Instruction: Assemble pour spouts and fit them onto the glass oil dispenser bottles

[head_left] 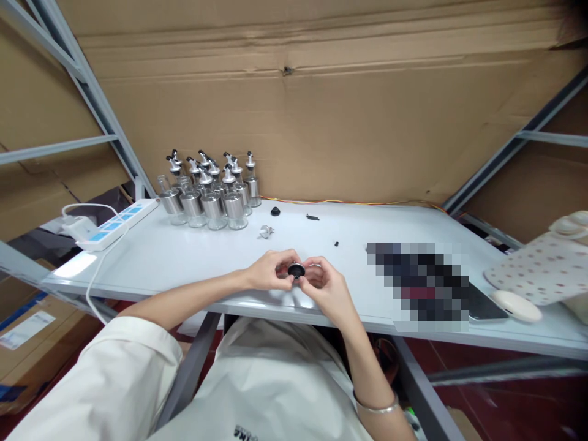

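Note:
Near the front edge of the white table, my left hand (271, 269) and my right hand (326, 283) pinch a small round pourer cap (296, 269) between them. Its underside is black with a shiny metal rim, and the fingers partly cover it. Beyond the hands lie a metal pourer spout piece (266, 231), a black rubber stopper (275, 211), a thin black plastic part (313, 217) and a tiny black piece (337, 244). At the back left stand several glass bottles (214, 208) with metal sleeves, most topped with pourer spouts.
A white power strip (117, 226) with a plugged-in white charger (79, 228) and cable lies at the left. On the right are a blurred-out dark device (482, 303), a cream oval object (516, 305) and a dotted white bag (542, 263). Cardboard (321, 122) closes off the back.

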### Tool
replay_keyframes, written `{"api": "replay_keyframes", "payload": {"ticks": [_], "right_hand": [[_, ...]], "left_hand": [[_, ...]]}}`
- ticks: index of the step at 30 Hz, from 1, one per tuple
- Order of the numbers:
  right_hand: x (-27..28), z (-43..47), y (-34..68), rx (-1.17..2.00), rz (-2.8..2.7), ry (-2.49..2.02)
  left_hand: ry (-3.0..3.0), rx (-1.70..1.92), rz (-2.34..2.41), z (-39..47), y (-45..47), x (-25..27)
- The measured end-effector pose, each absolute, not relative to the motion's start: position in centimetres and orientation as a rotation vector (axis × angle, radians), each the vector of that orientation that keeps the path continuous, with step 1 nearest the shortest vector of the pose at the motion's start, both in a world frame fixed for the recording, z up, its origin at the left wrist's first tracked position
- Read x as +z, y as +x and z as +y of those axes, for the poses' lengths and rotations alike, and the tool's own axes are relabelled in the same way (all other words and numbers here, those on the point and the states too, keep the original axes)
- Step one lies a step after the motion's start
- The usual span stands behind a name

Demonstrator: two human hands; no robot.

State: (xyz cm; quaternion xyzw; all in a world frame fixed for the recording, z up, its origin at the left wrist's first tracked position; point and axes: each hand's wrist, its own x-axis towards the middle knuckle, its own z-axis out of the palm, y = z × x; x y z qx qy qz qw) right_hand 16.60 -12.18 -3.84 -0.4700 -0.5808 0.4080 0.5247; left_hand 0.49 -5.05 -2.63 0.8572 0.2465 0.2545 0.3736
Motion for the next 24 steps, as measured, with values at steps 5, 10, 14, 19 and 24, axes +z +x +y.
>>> {"api": "replay_keyframes", "payload": {"ticks": [5, 10, 14, 19, 24], "right_hand": [[-3.70, -12.15, 16.62, 0.839, -1.443, -1.138], [-3.85, -12.09, 16.61, 0.878, -1.480, -1.124], [-3.97, -12.19, 16.66, 0.883, -1.513, -1.103], [-4.03, -12.28, 16.65, 0.907, -1.461, -1.102], [-4.16, -12.02, 16.63, 0.918, -1.256, -1.065]], "left_hand": [[2.249, 0.679, 0.635, -4.92, 0.29, -2.97], [2.283, 0.726, 0.589, -4.87, 0.13, -3.54], [2.340, 0.759, 0.606, -5.07, 0.16, -3.60], [2.381, 0.817, 0.584, -4.95, 0.17, -3.61], [2.366, 0.846, 0.564, -4.54, 0.10, -3.47]]}}
